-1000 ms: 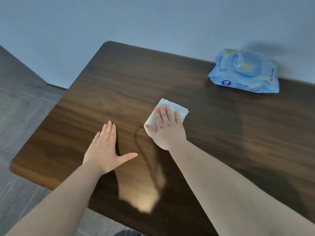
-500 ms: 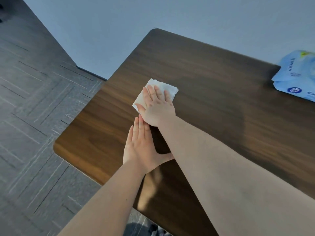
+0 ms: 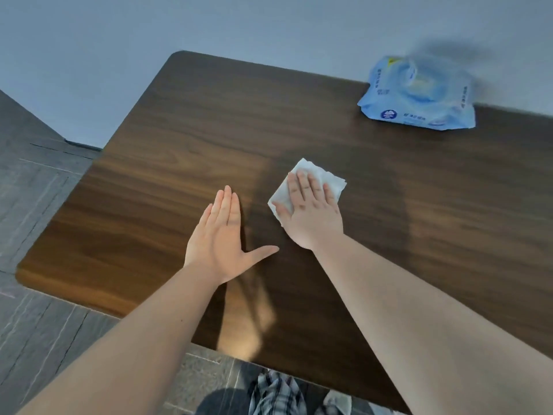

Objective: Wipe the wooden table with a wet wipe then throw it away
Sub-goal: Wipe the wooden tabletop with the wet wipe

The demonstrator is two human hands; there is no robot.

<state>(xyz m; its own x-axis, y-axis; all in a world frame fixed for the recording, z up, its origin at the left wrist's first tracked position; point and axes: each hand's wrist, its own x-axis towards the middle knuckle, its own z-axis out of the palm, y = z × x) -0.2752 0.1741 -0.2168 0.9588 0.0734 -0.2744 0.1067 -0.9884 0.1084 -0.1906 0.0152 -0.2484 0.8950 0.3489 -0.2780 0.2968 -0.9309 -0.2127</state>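
1. The right hand covered most of the wet wipe; only its far and left edges showed.
2. The blue wipes pack at the bench's far edge was blurred, its lid perhaps open.
3. Right fingers lay flat and slightly spread on the wipe, mid-bench.
4. The left hand lay flat, fingers together, thumb out.
5. Half a second before, the wipe was near the left edge, hands touching; now they were apart.
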